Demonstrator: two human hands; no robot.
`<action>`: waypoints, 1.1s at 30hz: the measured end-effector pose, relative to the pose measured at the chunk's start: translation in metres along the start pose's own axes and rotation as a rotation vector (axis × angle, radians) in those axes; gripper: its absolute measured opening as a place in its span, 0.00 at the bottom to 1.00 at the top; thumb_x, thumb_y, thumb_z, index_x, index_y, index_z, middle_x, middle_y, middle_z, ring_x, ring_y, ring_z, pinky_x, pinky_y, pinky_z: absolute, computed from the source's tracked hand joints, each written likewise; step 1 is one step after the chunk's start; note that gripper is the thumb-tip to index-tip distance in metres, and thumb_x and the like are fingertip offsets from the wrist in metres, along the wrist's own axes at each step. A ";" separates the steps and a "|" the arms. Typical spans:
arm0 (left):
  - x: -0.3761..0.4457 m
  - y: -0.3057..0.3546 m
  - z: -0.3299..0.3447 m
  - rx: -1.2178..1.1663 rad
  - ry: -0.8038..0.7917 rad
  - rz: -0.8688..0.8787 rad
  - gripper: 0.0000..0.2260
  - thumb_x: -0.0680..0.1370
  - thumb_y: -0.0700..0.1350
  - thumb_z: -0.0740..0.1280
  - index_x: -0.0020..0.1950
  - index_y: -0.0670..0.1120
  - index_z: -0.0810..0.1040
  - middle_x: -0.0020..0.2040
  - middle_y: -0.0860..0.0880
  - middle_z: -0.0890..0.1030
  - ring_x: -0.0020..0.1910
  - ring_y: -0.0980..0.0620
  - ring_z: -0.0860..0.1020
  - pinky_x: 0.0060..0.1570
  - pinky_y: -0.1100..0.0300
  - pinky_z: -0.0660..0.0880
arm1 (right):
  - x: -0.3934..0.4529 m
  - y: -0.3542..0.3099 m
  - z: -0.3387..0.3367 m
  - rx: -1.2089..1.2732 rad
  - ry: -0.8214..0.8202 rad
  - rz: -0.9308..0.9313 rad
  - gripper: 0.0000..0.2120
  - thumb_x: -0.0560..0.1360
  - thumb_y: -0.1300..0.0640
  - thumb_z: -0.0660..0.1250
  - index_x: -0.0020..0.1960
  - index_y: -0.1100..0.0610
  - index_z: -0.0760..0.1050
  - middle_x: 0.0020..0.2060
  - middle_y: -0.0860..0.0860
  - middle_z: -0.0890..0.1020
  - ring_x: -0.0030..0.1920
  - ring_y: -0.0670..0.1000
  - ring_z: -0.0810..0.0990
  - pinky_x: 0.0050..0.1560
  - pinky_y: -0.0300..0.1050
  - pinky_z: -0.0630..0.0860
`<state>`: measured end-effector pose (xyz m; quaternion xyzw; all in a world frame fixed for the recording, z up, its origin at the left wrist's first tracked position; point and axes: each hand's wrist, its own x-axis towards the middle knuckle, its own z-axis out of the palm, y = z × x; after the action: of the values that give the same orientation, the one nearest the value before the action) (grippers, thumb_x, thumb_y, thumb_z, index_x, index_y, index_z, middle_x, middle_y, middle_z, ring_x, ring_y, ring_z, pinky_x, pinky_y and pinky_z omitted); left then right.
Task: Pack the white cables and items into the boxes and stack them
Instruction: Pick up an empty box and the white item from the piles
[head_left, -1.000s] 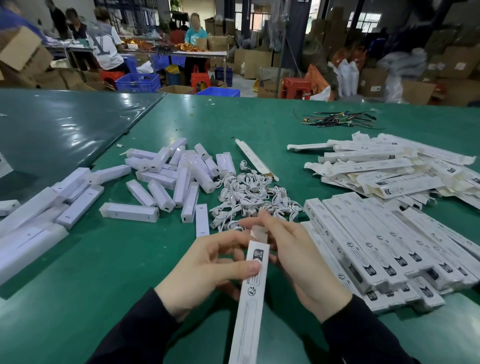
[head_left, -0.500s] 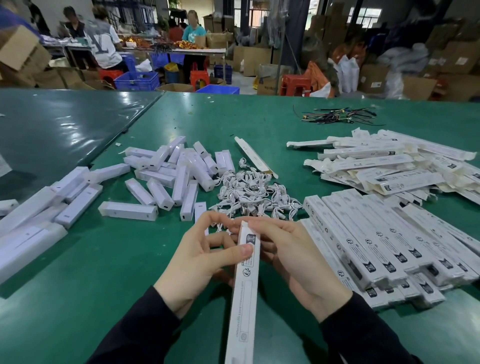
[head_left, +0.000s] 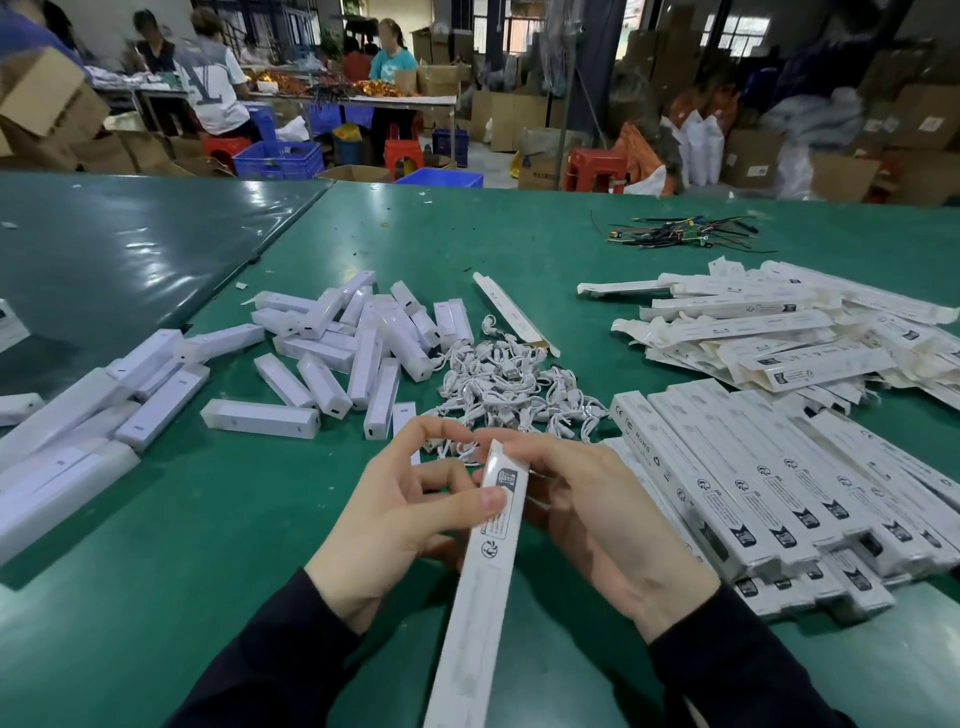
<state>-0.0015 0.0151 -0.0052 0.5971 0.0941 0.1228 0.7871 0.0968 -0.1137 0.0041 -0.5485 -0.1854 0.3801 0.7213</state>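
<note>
Two hands hold one long, thin white cardboard box (head_left: 485, 582) in the middle of the view. The left hand (head_left: 395, 525) grips it from the left, with the thumb pressed flat on the printed top face and the fingers (head_left: 447, 480) curled round behind. The right hand (head_left: 597, 514) grips it from the right, its fingers wrapped round the far end. The box is lifted above the green surface (head_left: 156, 597). Its long side runs from near the person out and away, and the far end tips a little to the right. That far end looks closed. The top face is smooth and has small black marks and labels.

Just past the fingers lies a tangled pile of short white cables (head_left: 509, 389). To the left of that is a loose heap of small, shiny white plastic blocks (head_left: 358, 343), pointing every which way. To the right, a neat stack of the same long white boxes (head_left: 769, 483) lies side by side. Behind that is a messy pile of flat, unfolded white box sleeves (head_left: 779, 327). Farther back is a small bunch of thin dark wires (head_left: 680, 234).
</note>
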 end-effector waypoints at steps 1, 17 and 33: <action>0.002 0.000 -0.002 -0.015 0.019 -0.002 0.22 0.65 0.37 0.74 0.56 0.41 0.72 0.30 0.47 0.75 0.26 0.52 0.76 0.23 0.63 0.71 | 0.000 0.000 0.001 0.017 0.007 -0.016 0.11 0.75 0.62 0.65 0.46 0.57 0.86 0.40 0.54 0.86 0.40 0.49 0.82 0.42 0.39 0.80; 0.006 0.007 -0.026 -0.749 0.180 -0.141 0.26 0.70 0.61 0.69 0.57 0.42 0.78 0.49 0.39 0.80 0.38 0.45 0.82 0.34 0.59 0.81 | -0.003 0.016 0.016 -0.124 0.121 -0.477 0.14 0.67 0.58 0.78 0.49 0.56 0.76 0.43 0.49 0.84 0.39 0.50 0.83 0.38 0.41 0.80; 0.007 0.014 -0.031 -0.653 0.366 0.011 0.08 0.78 0.47 0.61 0.52 0.44 0.72 0.30 0.51 0.67 0.22 0.57 0.64 0.21 0.68 0.67 | 0.013 0.063 0.026 -1.546 -0.154 -0.405 0.25 0.79 0.36 0.41 0.73 0.35 0.61 0.79 0.52 0.50 0.76 0.51 0.32 0.73 0.60 0.32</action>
<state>-0.0051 0.0490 -0.0006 0.2833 0.1860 0.2552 0.9056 0.0653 -0.0803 -0.0483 -0.8207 -0.5415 0.0424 0.1773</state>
